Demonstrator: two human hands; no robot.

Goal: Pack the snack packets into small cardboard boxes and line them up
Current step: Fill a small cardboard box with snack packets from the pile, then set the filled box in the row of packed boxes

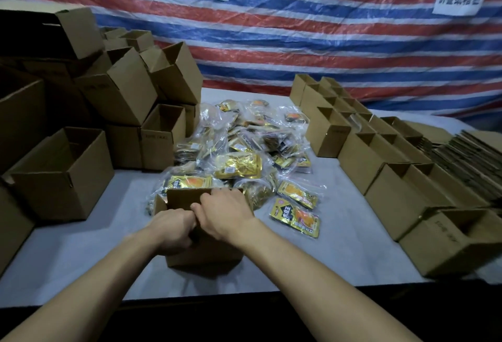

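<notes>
A small cardboard box (209,250) of matte brown corrugated board stands at the middle of the tabletop's (81,260) front edge. The left hand (173,229) grips its near wall with curled fingers, and the right hand (225,214) curls over the raised flap. Glossy gold snack packets (244,148) in crinkled clear bags are heaped just behind it, between stacked open boxes (62,170) along the left edge and a row of boxes (394,195) down the right.

Left grip (173,229) and right grip (224,212) are bare (forearms likewise, as far as shown).
</notes>
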